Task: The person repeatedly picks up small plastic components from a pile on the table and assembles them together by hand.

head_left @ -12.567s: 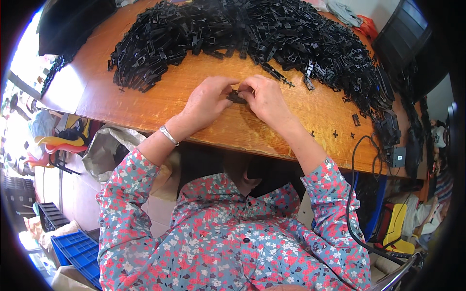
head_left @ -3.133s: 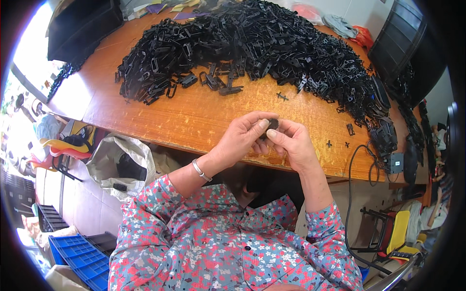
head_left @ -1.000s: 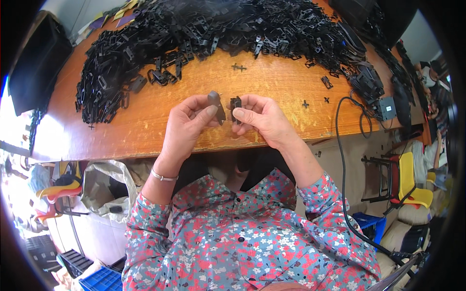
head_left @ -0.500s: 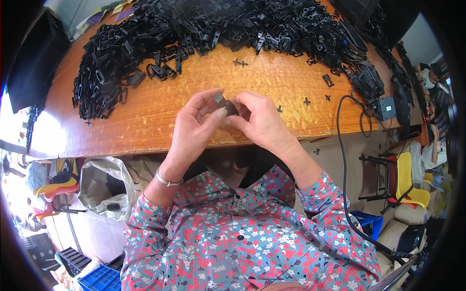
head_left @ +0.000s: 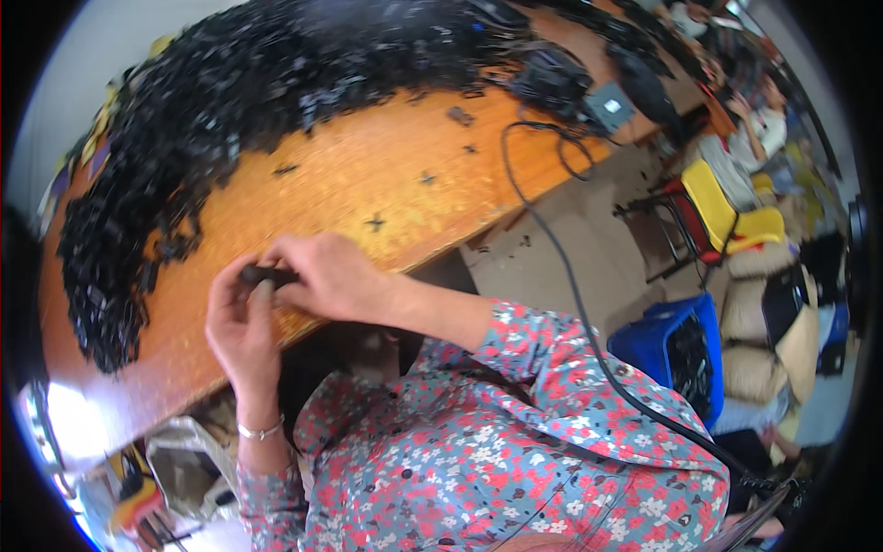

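Over the near edge of the wooden table (head_left: 313, 207), both hands meet on a small black plastic part (head_left: 259, 274). My left hand (head_left: 241, 322), with a bangle at its wrist, pinches the part between thumb and fingers. From the other side my right hand (head_left: 336, 274) grips it, fingertips bent in; they partly cover the part, so its full shape is hidden. Beyond the hands lies a long heap of black plastic parts (head_left: 212, 110), blurred by motion. Small black cross-shaped pieces (head_left: 375, 222) are scattered on the wood to the right of the hands.
A black cable (head_left: 549, 241) runs from a grey box (head_left: 609, 106) on the table down across my right side. At right stand a yellow chair (head_left: 706, 207) and a blue bin (head_left: 635, 339) holding black parts. An open pale sack (head_left: 170, 440) sits at lower left. People (head_left: 759, 129) are at upper right.
The view has turned to the right, so table and hands appear farther left and tilted, and the blue bin shows more fully. Both hands still hold the black part together.
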{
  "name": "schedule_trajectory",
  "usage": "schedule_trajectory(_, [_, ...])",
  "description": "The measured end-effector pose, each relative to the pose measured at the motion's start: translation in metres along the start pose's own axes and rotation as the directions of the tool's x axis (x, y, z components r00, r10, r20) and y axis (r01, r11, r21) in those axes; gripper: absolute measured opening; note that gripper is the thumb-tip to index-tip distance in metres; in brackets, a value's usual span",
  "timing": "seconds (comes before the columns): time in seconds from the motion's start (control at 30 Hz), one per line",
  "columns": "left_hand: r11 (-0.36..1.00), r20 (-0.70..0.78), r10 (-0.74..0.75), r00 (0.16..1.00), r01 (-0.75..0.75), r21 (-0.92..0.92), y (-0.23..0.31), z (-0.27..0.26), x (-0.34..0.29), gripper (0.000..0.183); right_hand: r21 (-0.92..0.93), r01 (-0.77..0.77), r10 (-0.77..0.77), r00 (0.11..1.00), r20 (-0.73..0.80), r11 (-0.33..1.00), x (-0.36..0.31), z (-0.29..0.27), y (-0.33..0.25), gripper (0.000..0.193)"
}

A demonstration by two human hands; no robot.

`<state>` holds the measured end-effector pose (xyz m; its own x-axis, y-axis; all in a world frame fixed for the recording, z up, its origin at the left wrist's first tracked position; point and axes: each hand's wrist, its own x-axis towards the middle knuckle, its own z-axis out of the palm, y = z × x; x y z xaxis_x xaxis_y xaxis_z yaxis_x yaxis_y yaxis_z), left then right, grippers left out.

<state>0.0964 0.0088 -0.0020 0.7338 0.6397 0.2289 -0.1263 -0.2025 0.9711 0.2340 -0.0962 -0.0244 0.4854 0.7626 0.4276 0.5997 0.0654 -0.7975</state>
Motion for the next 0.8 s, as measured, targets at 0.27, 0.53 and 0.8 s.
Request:
schedule_trajectory(0.27, [0.949,0.19,-0.088,0.978,0.14,-0.281,-0.02,-0.041,0.02,0.031,0.035,-0.003,0.002,0.999,0.037,0.999,-0.01,-0.003,-0.005,0.03])
schedule_trajectory(0.53, [0.885,0.434,-0.149,0.889,0.316,-0.343,-0.013,-0.02,0.038,0.073,0.074,0.189,-0.176,0.973,-0.149,0.979,-0.013,0.016,-0.012,0.031])
schedule_trajectory(0.8, [0.992,0.082,-0.077,0.994,0.068,0.11,0.006,0.014,-0.004,0.072,0.048,0.079,-0.086,0.982,0.169,0.996,-0.014,0.011,-0.004,0.034])
